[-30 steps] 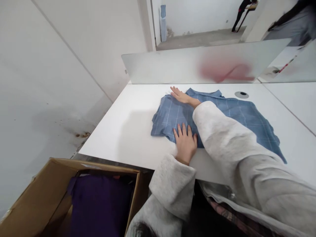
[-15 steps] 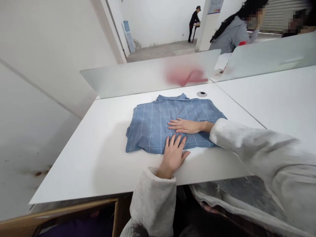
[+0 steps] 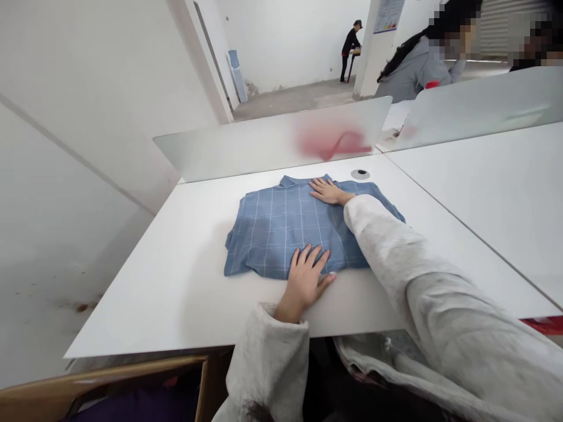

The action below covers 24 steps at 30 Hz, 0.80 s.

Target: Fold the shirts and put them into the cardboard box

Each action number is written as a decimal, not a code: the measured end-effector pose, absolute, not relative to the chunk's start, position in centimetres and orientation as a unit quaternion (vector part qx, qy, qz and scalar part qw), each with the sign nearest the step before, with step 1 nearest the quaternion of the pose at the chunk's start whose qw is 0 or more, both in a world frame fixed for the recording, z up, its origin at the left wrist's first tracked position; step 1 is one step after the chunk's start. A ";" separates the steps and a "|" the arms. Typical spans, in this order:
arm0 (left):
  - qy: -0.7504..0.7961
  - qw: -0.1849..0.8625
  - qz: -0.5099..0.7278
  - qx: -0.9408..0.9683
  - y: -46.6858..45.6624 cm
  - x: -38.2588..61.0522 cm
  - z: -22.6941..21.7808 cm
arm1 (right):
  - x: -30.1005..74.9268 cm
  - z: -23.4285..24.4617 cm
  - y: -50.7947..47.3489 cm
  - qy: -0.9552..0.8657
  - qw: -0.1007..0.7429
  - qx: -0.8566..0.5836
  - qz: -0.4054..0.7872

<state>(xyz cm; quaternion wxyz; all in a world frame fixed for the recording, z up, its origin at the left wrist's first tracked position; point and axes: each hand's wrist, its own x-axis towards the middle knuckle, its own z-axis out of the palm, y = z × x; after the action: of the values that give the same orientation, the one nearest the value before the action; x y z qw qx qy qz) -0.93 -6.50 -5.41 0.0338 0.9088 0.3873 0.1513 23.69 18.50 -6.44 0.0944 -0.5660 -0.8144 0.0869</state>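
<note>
A blue checked shirt [image 3: 281, 228] lies folded and flat on the white table [image 3: 185, 275]. My left hand [image 3: 305, 278] rests flat on the shirt's near edge, fingers spread and open. My right hand [image 3: 328, 191] reaches across to the far side, lying flat and open on the cloth just below the collar. Both arms wear pale grey sleeves.
A frosted divider panel [image 3: 264, 140] stands along the table's far edge, with a cable hole [image 3: 360, 174] in front of it. A cardboard box [image 3: 105, 387] sits on the floor at the near left. Other people work beyond the divider at the right.
My right hand has slid from the middle of the shirt up to the collar area. My left hand stays pressed on the near edge.
</note>
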 end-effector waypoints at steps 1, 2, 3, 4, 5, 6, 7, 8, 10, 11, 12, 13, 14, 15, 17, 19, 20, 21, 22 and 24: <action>0.388 0.031 0.151 0.909 -6.5 -0.9 -5.4 | 23.5 -5.9 18.3 -0.810 0.096 -0.570 0.099; 0.389 0.030 0.149 0.908 -6.5 -0.9 -5.4 | 23.3 -5.3 18.0 -0.811 0.102 -0.566 0.109; 0.391 0.030 0.147 0.908 -6.5 -0.9 -5.4 | 23.2 -4.5 17.4 -0.817 0.111 -0.553 0.116; 0.392 0.031 0.144 0.908 -6.5 -0.8 -5.4 | 23.1 -3.6 16.6 -0.829 0.121 -0.532 0.121; 0.393 0.033 0.141 0.908 -6.5 -0.8 -5.4 | 23.0 -2.6 15.4 -0.845 0.127 -0.504 0.126; 0.394 0.035 0.139 0.908 -6.5 -0.8 -5.4 | 23.0 -1.7 14.0 -0.863 0.127 -0.471 0.132; 0.393 0.036 0.137 0.908 -6.5 -0.8 -5.4 | 22.9 -0.9 12.2 -0.882 0.119 -0.434 0.140; 0.392 0.034 0.136 0.909 -6.6 -0.8 -5.5 | 22.8 -0.1 10.2 -0.899 0.105 -0.398 0.148; 0.390 0.021 0.135 0.910 -6.6 -1.1 -5.6 | 22.8 0.8 5.8 -0.924 0.077 -0.336 0.166; 0.389 0.012 0.133 0.911 -6.6 -1.2 -5.6 | 22.8 0.9 3.6 -0.931 0.073 -0.312 0.174; 0.389 0.003 0.129 0.912 -6.6 -1.4 -5.6 | 23.0 0.8 1.6 -0.936 0.072 -0.294 0.182; 0.389 -0.006 0.123 0.913 -6.7 -1.5 -5.5 | 23.2 0.5 -0.2 -0.937 0.075 -0.284 0.189; 0.390 -0.013 0.117 0.913 -6.7 -1.5 -5.5 | 23.5 0.0 -1.7 -0.936 0.079 -0.280 0.198; 0.396 -0.021 0.112 0.911 -6.9 -1.3 -5.3 | 23.8 -0.7 -2.9 -0.933 0.083 -0.280 0.211; 0.421 -0.039 0.115 0.899 -7.3 -0.1 -5.0 | 24.5 -2.2 -4.4 -0.917 0.106 -0.296 0.247; 0.430 -0.054 0.139 0.891 -8.1 2.2 -4.8 | 25.1 -3.5 -4.8 -0.886 0.159 -0.320 0.296; 0.421 -0.056 0.157 0.892 -8.6 3.7 -4.8 | 25.4 -4.0 -4.7 -0.865 0.195 -0.331 0.323; 0.407 -0.056 0.175 0.895 -9.1 5.4 -4.9 | 25.7 -4.4 -4.6 -0.844 0.231 -0.339 0.345; 0.392 -0.053 0.192 0.898 -9.5 7.0 -5.1 | 26.1 -4.6 -4.3 -0.829 0.257 -0.340 0.361; 0.385 -0.048 0.215 0.896 -10.2 9.7 -5.9 | 27.0 -4.8 -3.6 -0.839 0.253 -0.324 0.356</action>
<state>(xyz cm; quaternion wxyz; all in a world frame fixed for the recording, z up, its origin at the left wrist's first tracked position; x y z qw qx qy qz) 9.68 -10.22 -5.92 -0.0482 0.8963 0.3850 0.2148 26.96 -3.59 -4.82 0.2528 -0.3239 -0.8392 0.3562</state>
